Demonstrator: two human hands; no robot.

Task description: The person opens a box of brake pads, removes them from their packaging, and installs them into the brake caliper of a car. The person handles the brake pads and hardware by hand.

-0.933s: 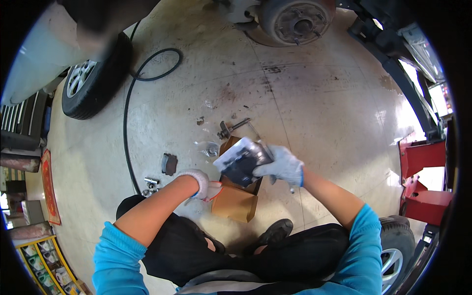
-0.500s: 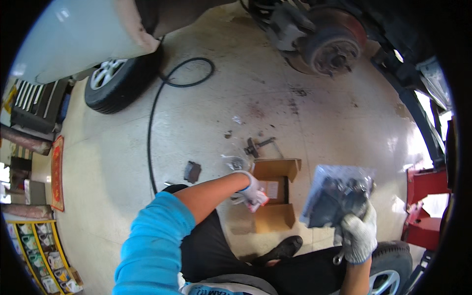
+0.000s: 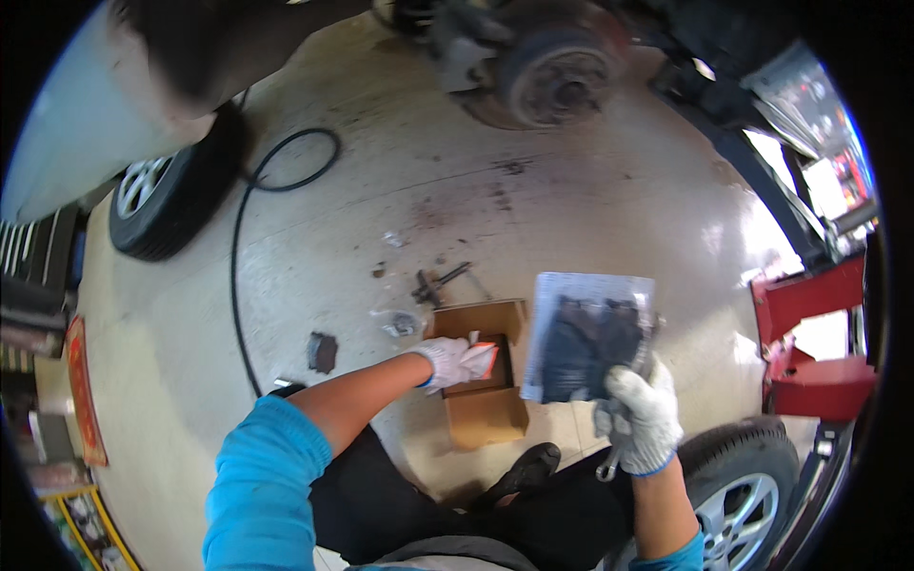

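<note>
My left hand (image 3: 444, 365), in a white knit glove, is closed on a small orange-and-white packet (image 3: 487, 361) over the open cardboard box (image 3: 487, 419). The box stands on the floor with its flaps folded out. To the right, my gloved right hand (image 3: 644, 416) grips a clear plastic pack of dark brake pads (image 3: 587, 344) by its lower right corner, raised above the floor. From under that hand sticks out the ring end of a metal wrench (image 3: 607, 467). A loose dark brake pad (image 3: 323, 352) lies left of the box.
Beyond the box are a dark clamp-like tool (image 3: 437, 285) and a small clear bag (image 3: 398, 324). A black hose (image 3: 236, 285) curls along the left, near a wheel (image 3: 171, 195). Another wheel (image 3: 740, 504) lies at my right. Ahead hangs the brake disc (image 3: 557, 86); red lift parts (image 3: 821, 381) stand right.
My left hand has gone from the box's left edge to over its inside, with the packet. My right hand has tilted the pack more upright. The whole view has shifted.
</note>
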